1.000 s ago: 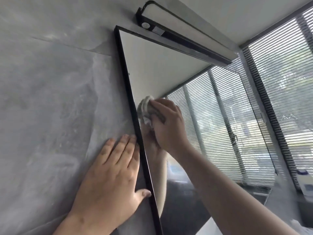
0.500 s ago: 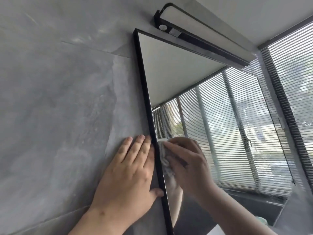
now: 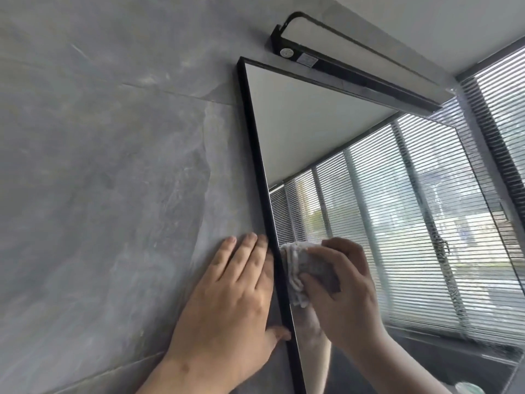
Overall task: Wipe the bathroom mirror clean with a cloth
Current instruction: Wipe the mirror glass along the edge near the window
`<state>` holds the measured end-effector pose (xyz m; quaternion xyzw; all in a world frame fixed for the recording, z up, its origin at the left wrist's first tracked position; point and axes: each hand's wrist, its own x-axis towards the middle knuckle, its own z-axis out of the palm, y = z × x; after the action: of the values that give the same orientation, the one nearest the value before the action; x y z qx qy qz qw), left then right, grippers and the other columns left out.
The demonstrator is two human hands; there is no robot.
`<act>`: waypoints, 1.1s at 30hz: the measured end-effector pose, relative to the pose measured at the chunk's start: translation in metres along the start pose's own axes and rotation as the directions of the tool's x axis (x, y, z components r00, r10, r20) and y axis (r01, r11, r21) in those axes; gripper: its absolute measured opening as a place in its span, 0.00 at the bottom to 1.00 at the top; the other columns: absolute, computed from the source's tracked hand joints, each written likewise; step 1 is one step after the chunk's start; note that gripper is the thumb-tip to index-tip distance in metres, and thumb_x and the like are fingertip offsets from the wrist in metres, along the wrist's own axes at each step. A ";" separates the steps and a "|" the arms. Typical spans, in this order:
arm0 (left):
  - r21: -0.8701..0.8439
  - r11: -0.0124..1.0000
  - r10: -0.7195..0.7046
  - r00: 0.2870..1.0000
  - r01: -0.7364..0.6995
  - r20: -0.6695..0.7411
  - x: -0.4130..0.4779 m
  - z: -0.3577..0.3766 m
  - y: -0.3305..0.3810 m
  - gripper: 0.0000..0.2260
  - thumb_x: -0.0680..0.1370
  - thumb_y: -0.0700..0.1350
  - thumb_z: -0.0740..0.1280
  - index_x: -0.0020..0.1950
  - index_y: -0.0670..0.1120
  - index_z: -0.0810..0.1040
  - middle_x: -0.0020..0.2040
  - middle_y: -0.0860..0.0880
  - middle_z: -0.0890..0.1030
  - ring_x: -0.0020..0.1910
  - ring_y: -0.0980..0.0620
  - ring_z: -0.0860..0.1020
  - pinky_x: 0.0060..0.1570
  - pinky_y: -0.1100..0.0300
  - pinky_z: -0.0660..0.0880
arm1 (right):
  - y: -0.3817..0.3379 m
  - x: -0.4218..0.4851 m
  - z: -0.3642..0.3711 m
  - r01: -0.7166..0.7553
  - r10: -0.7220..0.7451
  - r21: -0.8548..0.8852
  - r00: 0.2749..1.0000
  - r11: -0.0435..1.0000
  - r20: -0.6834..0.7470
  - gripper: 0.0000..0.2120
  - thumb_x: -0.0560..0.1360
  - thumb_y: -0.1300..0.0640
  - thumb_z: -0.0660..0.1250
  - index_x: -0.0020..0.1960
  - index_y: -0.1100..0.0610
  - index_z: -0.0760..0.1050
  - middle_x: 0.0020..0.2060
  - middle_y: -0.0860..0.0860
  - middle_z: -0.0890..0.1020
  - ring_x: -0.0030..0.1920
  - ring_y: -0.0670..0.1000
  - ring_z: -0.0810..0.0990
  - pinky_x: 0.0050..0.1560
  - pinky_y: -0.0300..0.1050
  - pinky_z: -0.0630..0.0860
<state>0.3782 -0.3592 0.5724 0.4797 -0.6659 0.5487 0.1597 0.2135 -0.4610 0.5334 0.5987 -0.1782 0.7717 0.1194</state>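
The grey stone-look wall (image 3: 99, 166) fills the left. The left hand (image 3: 227, 302) lies flat on it, fingers straight and together, its grip holding nothing, thumb touching the mirror's black frame (image 3: 257, 166). Just right of the frame, the right hand (image 3: 343, 291) has its grip clamped on a bunched pale cloth (image 3: 298, 274), pressing it against the mirror (image 3: 298, 123) glass near its left edge. Above hangs a black light bar (image 3: 355, 69); window blinds (image 3: 505, 95) stand far right.

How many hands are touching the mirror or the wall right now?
2: the left hand flat on the wall beside the mirror; the right hand holding the cloth against it.
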 end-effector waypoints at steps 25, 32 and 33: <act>0.109 0.973 -0.207 0.978 0.203 0.027 0.062 -0.054 -0.036 0.56 0.68 0.77 0.58 0.80 0.40 0.43 0.81 0.43 0.42 0.80 0.46 0.40 0.77 0.44 0.39 | -0.027 0.057 -0.005 0.199 -0.123 -0.133 0.891 0.971 0.437 0.28 0.79 0.35 0.45 0.77 0.41 0.54 0.78 0.44 0.55 0.78 0.39 0.43 0.73 0.32 0.33; 0.189 0.970 -0.157 0.987 0.153 0.007 0.072 -0.050 -0.056 0.58 0.63 0.82 0.51 0.80 0.43 0.46 0.81 0.44 0.45 0.80 0.47 0.42 0.77 0.44 0.40 | -0.015 0.059 0.005 0.119 -0.125 0.041 0.967 0.992 0.221 0.20 0.78 0.43 0.58 0.64 0.47 0.79 0.68 0.45 0.75 0.71 0.44 0.69 0.72 0.44 0.66; 0.198 0.970 -0.148 0.989 0.144 0.003 0.070 -0.050 -0.058 0.58 0.62 0.82 0.49 0.81 0.43 0.48 0.81 0.44 0.47 0.80 0.47 0.43 0.77 0.43 0.40 | -0.013 0.054 0.005 0.099 -0.106 0.057 0.983 0.994 0.152 0.18 0.76 0.45 0.61 0.60 0.48 0.83 0.65 0.43 0.77 0.67 0.44 0.74 0.67 0.42 0.71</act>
<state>0.3756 -0.3442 0.6753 0.5456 -0.5725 0.5945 0.1454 0.2097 -0.4527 0.5889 0.6680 -0.1370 0.7197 0.1301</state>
